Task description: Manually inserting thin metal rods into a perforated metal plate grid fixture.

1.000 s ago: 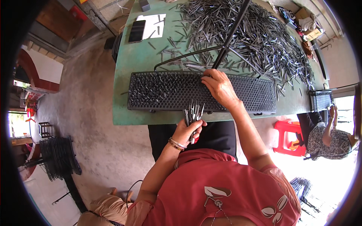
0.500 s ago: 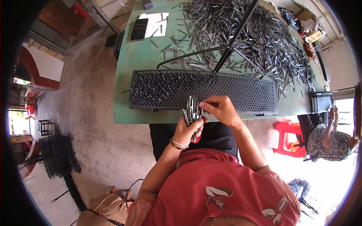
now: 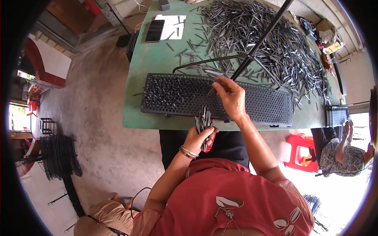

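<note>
My left hand (image 3: 199,137), just off the table's near edge, is closed round a bundle of slim dark metal strips (image 3: 204,120) whose ends point up and away. Over the middle of a long black perforated rack (image 3: 260,104), my right hand (image 3: 232,97) pinches a slim dark strip (image 3: 212,91) between thumb and fingertips. Its lower end meets the rack's surface or hovers just above it; I cannot tell which. Many upright strips (image 3: 163,90) fill holes in the rack's left part. Bare holes show across its right part.
A large heap of loose strips (image 3: 267,47) covers the far right of the green table (image 3: 136,86). A phone (image 3: 154,30) and white paper (image 3: 169,25) lie far left. A black metal frame (image 3: 252,55) rises behind the rack. Another person (image 3: 340,153) works at right, near a red stool (image 3: 301,151).
My right hand has moved from the bundle, up and away, to over the rack with a strip pinched in it. The left hand with its bundle is slightly lower and nearer me.
</note>
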